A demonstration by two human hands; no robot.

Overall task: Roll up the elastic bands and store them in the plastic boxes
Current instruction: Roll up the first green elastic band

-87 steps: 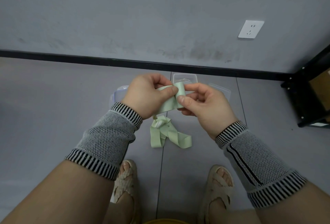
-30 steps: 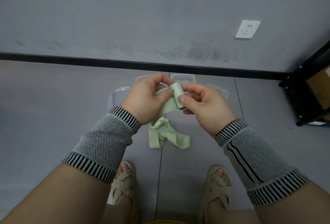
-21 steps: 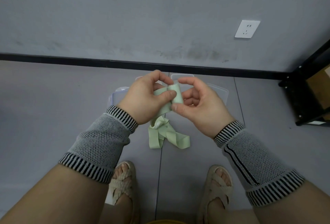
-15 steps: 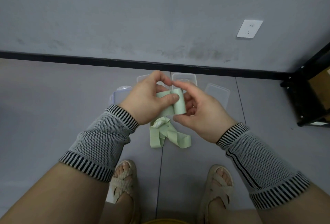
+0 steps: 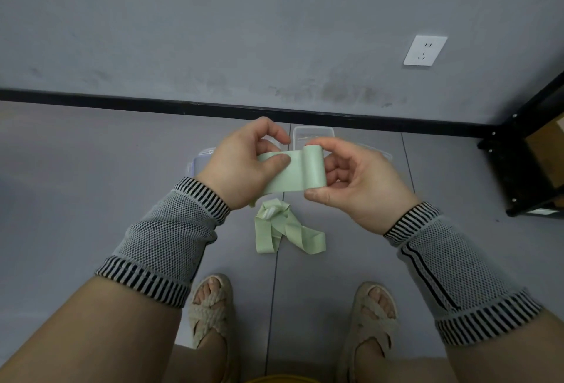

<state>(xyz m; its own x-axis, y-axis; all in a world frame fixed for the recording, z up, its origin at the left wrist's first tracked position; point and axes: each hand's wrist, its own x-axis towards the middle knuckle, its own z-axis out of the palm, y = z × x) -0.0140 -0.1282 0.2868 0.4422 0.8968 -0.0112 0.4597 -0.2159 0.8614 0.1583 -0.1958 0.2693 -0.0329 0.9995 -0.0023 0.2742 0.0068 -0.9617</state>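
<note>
Above floor (image 5: 91, 184), band roll (image 5: 313, 169) upright.

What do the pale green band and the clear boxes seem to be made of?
Pale green band: probably thin matte rubber or latex; it rolls smoothly and its loose tail lies limp in folds. Clear boxes: seemingly glossy transparent plastic, with the floor visible through them.

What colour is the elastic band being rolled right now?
Pale mint green, seen in the head view: the elastic band stretches between the left hand and right hand.
</note>
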